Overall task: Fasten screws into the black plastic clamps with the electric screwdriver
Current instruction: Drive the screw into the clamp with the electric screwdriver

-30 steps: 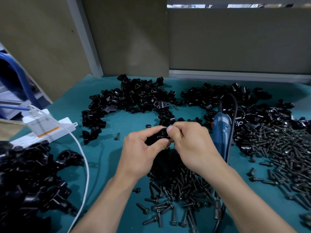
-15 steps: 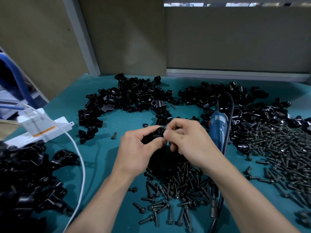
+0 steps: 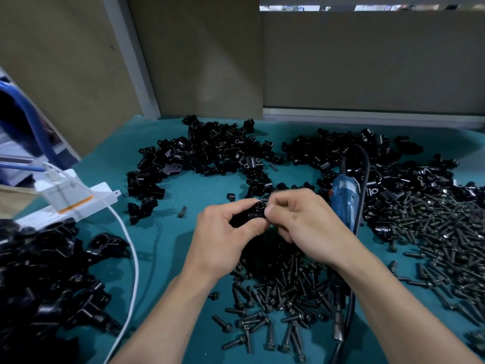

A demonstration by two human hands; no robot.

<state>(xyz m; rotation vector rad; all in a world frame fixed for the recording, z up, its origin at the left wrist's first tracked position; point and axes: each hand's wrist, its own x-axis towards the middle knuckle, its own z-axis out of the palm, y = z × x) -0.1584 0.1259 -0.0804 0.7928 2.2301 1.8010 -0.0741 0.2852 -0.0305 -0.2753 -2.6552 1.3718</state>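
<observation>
My left hand (image 3: 225, 232) grips a black plastic clamp (image 3: 256, 212) above the middle of the teal table, its round hole facing up. My right hand (image 3: 301, 222) meets it from the right, thumb and fingertips pinching at the clamp's right side; whatever they pinch is hidden. The blue electric screwdriver (image 3: 345, 200) lies on the table just behind my right wrist, its bit end (image 3: 338, 331) pointing toward me. A heap of dark screws (image 3: 283, 292) lies under my hands.
Piles of black clamps (image 3: 210, 153) spread across the back of the table and at the left front (image 3: 47, 271). More screws (image 3: 446, 232) cover the right side. A white power strip (image 3: 68, 203) and white cable (image 3: 131, 248) lie at the left. Panel walls stand behind.
Both hands stay together on the clamp. My right fingers have shifted slightly along its right side, and the clamp's round hole now shows more plainly.
</observation>
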